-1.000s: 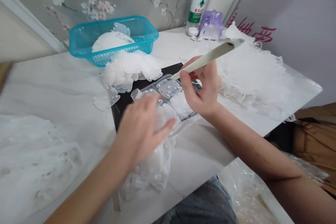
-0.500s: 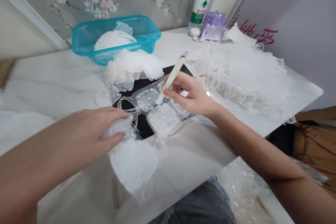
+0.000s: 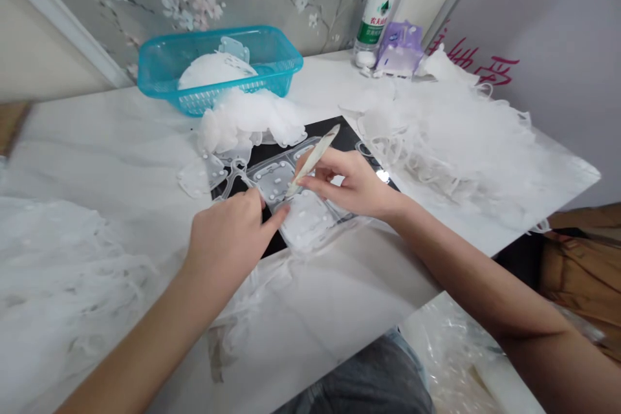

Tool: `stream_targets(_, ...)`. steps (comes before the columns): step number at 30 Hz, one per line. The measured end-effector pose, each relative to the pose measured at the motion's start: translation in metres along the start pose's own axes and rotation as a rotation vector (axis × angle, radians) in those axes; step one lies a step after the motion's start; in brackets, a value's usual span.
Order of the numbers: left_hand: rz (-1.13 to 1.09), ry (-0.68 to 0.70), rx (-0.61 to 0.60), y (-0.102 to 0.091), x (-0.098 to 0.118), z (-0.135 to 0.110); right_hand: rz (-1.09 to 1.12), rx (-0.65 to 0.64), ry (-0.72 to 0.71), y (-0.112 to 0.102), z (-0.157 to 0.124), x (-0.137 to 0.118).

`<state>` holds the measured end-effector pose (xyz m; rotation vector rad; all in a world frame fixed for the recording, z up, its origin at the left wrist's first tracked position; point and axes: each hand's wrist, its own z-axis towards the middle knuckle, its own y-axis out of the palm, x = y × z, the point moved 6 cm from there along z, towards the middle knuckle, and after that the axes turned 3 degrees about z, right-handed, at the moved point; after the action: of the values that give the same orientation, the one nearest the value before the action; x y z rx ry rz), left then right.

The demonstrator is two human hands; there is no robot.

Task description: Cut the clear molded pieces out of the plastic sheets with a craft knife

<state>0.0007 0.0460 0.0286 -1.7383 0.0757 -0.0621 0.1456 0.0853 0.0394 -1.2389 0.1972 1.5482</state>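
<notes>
My right hand [image 3: 347,182] is closed around a pale, slim, pen-like tool [image 3: 317,158], held slanted. Its lower end meets a translucent moulded sheet [image 3: 306,223] of squarish panels with small raised bumps. The sheet lies on a black board [image 3: 330,129]. My left hand [image 3: 233,223] rests at the sheet's left edge, thumb stretched onto a panel and apart from the bent fingers. Some of those fingers are hidden. Thin clear strips [image 3: 230,182] lie just beyond it.
A blue basket [image 3: 220,29] with white pieces stands at the back. White pieces [image 3: 252,118] are heaped before it. Tangled white material [image 3: 436,136] covers the right side, with another heap [image 3: 63,291] at left. A water bottle [image 3: 376,16] and purple packet [image 3: 400,48] stand behind.
My left hand has let go of the white translucent piece and moved right onto the sheet's edge. My right hand keeps the tool, now tilted lower. A white heap shows at left.
</notes>
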Motion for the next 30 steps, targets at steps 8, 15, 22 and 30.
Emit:
stream_targets(8, -0.260, -0.037, -0.077, 0.004, -0.009, 0.012, -0.165, -0.049, -0.030, -0.026, 0.001, 0.003)
stream_targets(15, -0.751, -0.073, 0.044, 0.015, -0.006, 0.011, -0.091, 0.186, -0.010, -0.041, 0.002, 0.003)
stream_targets(22, -1.470, -0.342, 0.200, 0.039, 0.000, 0.003, 0.016, 0.564, -0.113, -0.065, -0.009, -0.001)
stream_targets(30, -1.606, -0.175, 0.404, 0.042, 0.007, -0.002, -0.406, -0.108, -0.032, -0.007, 0.000, 0.002)
